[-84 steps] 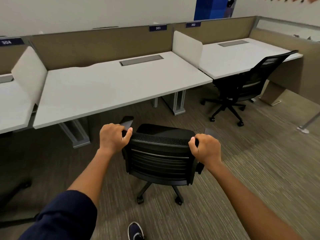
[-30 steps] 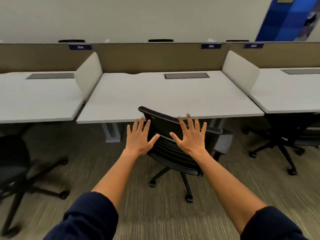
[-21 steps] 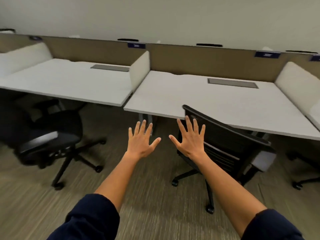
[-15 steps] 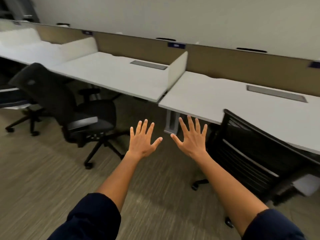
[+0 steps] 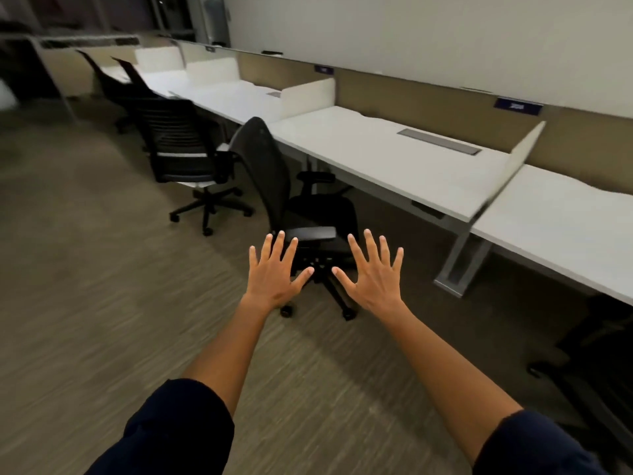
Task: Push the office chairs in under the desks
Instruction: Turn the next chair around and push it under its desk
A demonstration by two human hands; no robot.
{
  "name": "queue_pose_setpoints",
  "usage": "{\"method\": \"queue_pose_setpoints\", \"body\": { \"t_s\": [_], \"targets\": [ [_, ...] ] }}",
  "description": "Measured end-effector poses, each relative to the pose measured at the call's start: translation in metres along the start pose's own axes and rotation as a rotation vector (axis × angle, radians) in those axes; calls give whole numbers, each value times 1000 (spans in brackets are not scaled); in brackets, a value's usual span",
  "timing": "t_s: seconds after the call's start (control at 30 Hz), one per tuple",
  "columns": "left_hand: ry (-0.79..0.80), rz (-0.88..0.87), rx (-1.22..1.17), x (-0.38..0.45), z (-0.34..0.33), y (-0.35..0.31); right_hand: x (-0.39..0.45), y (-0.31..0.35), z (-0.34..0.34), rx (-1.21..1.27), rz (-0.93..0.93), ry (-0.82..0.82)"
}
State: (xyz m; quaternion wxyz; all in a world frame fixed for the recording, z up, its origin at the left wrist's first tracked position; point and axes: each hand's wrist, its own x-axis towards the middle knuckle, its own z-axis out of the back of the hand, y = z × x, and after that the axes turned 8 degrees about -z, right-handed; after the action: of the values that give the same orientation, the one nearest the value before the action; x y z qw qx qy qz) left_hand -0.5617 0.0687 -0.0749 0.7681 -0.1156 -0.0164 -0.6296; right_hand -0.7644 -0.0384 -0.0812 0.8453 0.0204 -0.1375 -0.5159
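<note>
A black mesh office chair point(image 5: 274, 180) stands out on the carpet, turned sideways, its seat toward the white desk point(image 5: 404, 159). My left hand point(image 5: 275, 269) and my right hand point(image 5: 371, 272) are held out in front of me, fingers spread, holding nothing, short of that chair. A second black chair point(image 5: 178, 145) stands farther left, also away from its desk. Two more chair backs point(image 5: 102, 77) show at the far end of the row. At the right edge a dark chair point(image 5: 603, 354) sits partly under the nearest desk point(image 5: 561, 221).
A long row of white desks with low divider panels point(image 5: 308, 97) runs along a tan partition point(image 5: 428, 94) from far left to right. A grey desk leg point(image 5: 459, 265) stands right of my hands. Open carpet point(image 5: 85, 269) spreads to the left.
The view has swung left along the row. The chair I pushed in has slid out to the right edge, and the sideways chair has come to the centre. Both hands stay open.
</note>
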Motion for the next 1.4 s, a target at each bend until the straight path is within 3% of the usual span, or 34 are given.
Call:
{"method": "queue_pose_setpoints", "body": {
  "t_s": [0.3,0.53,0.8,1.1,1.4],
  "targets": [
    [-22,155,23,1,21,163,80,155,-41,20,158,1],
    [-10,179,47,66,17,277,187,250,-95,60,197,4],
    [45,102,93,221,30,410,357,334,-153,125,96,-8],
    [48,-10,47,375,28,497,492,366,-181,97,-37,-14],
    [61,-297,29,571,-8,577,584,384,-224,90,-311,-128]
  ]
}}
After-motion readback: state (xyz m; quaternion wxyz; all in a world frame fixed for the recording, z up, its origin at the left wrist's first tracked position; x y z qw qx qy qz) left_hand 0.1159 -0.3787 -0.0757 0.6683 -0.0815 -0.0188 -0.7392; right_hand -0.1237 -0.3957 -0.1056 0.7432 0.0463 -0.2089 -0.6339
